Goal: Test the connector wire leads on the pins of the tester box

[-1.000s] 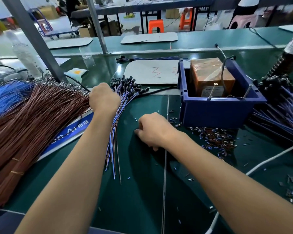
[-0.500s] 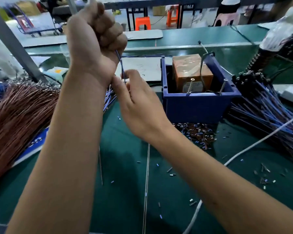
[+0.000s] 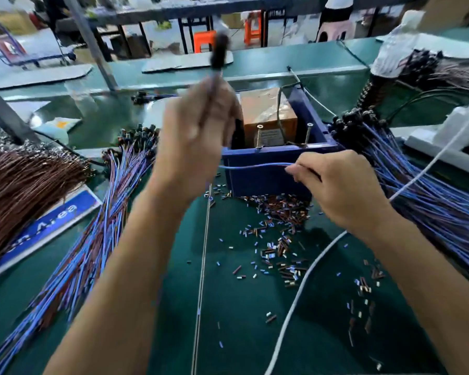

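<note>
Blocking part of the blue tester box (image 3: pixel 268 171), the left hand (image 3: pixel 195 139) grips a connector wire (image 3: pixel 218 54); the right hand (image 3: pixel 336 185) pinches its blue lead (image 3: pixel 255 166), wire bundles (image 3: pixel 431 190) flanking.

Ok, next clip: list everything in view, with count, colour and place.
tester box: one, blue, centre, orange block inside
pins: two, metal, upright at its front wall
untested wire pile: one, blue-brown, left
brown wire bundle: one, far left
wire pile: one, blue, right
insulation scraps: many, scattered on the green mat
white cable: one, lower right
left hand: raised, grips the connector wire, blurred
right hand: pinches its blue lead
</note>
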The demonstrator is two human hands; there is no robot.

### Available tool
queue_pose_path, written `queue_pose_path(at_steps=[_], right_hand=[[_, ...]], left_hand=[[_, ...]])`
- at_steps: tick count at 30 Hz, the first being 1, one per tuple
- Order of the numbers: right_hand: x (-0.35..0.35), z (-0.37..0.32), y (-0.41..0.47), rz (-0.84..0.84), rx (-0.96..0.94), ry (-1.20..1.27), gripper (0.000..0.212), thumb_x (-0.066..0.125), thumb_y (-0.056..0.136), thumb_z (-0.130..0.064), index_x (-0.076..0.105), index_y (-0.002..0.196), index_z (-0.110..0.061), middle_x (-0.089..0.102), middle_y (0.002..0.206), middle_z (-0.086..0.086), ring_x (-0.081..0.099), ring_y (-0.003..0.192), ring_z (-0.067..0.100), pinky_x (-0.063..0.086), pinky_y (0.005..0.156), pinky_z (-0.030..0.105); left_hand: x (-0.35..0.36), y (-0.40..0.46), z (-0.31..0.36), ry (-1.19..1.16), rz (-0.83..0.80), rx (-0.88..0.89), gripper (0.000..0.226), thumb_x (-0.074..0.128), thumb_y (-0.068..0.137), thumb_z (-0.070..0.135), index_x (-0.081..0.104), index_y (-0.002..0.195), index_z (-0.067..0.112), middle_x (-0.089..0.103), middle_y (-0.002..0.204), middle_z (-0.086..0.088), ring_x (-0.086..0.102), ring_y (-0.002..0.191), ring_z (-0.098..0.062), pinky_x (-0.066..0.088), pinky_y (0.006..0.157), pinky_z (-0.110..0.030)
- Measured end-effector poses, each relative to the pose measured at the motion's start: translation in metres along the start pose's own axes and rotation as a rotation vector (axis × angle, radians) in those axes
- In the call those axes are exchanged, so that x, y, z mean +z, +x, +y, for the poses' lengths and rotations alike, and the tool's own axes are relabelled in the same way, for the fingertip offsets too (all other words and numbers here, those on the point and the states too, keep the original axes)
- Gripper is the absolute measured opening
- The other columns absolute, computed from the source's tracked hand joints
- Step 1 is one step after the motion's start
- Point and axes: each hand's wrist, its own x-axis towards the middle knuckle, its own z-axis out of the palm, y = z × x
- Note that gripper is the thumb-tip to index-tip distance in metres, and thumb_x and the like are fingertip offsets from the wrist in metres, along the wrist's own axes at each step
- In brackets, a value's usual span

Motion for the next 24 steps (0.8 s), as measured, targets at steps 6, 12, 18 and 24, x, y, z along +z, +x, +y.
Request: queue_pose_path(at_steps=[6,12,18,24], right_hand=[[0.018,0.002,-0.021,0.096,-0.057,0.122,0.034,0.051,0.106,-0.038,0.075,0.095,-0.016,0.071,0.075,0.001,0.063,0.065,0.028,0.040,0.054,0.038],[0.022,0.007,-0.021,0.053,0.119,0.426,0.013,0.074,0.097,-0.018,0.072,0.084,-0.015,0.065,0.067,-0.008,0.059,0.061,0.011,0.044,0.058,0.033],[0.024,0.007,-0.023,0.010,0.300,0.800,0.012,0.073,0.098,-0.019,0.076,0.086,-0.021,0.074,0.070,0.000,0.061,0.056,0.005,0.048,0.057,0.018],[0.024,0.012,-0.022,0.074,0.411,0.867,0.015,0.080,0.091,-0.027,0.077,0.079,-0.019,0.074,0.066,0.005,0.059,0.048,0.012,0.048,0.051,0.020]], left_hand=[[0.062,-0.057,0.025,0.096,-0.351,0.125,0.024,0.048,0.105,0.018,0.064,0.118,0.005,0.070,0.106,-0.009,0.067,0.095,-0.039,0.053,0.071,-0.050],[0.069,-0.064,0.011,0.076,-0.347,0.064,0.020,0.055,0.105,0.025,0.066,0.102,0.009,0.069,0.082,-0.003,0.064,0.075,-0.032,0.048,0.063,-0.047],[0.066,-0.069,0.005,0.121,-0.325,0.020,0.009,0.058,0.096,0.014,0.064,0.091,0.010,0.065,0.073,-0.001,0.059,0.068,-0.029,0.047,0.060,-0.046],[0.064,-0.072,0.000,0.109,-0.237,-0.027,0.006,0.061,0.096,0.017,0.066,0.095,0.014,0.065,0.078,0.001,0.058,0.072,-0.029,0.048,0.061,-0.044]])
